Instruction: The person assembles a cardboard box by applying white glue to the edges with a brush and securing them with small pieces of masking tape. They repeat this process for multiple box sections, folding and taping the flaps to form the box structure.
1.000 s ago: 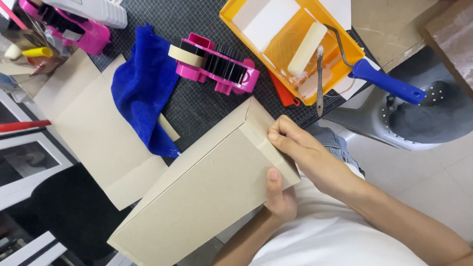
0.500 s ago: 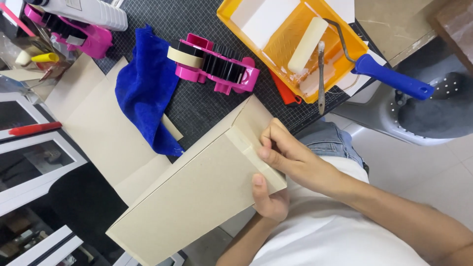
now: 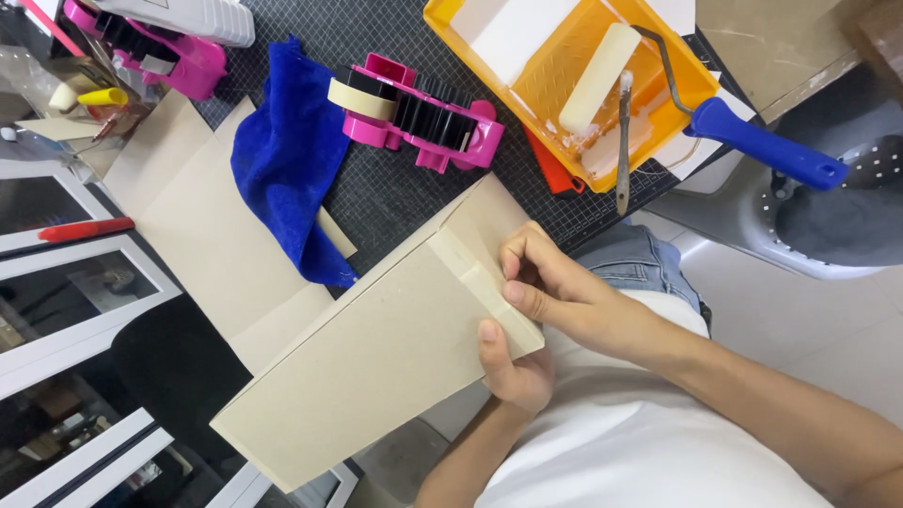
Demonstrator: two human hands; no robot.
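Note:
A flat beige cardboard box (image 3: pixel 376 357) leans off the near edge of the black cutting mat (image 3: pixel 395 198). A strip of beige tape (image 3: pixel 475 277) runs across the box near its right end. My right hand (image 3: pixel 564 296) presses its fingertips on this strip. My left hand (image 3: pixel 513 372) grips the box's near edge from below, with the thumb lying on the top face. A pink tape dispenser (image 3: pixel 423 118) with a beige roll sits on the mat just beyond the box.
A blue cloth (image 3: pixel 287 160) lies on a flat cardboard sheet (image 3: pixel 202 226) to the left. A yellow paint tray (image 3: pixel 564 75) holds a roller with a blue handle (image 3: pixel 767 150). A second pink dispenser (image 3: pixel 155 47) and a red marker (image 3: pixel 85 229) lie at far left. A grey perforated seat (image 3: pixel 828 216) is at right.
My right hand's fingers have slid a little along the tape strip toward the box's near edge. The box has shifted slightly in my left hand.

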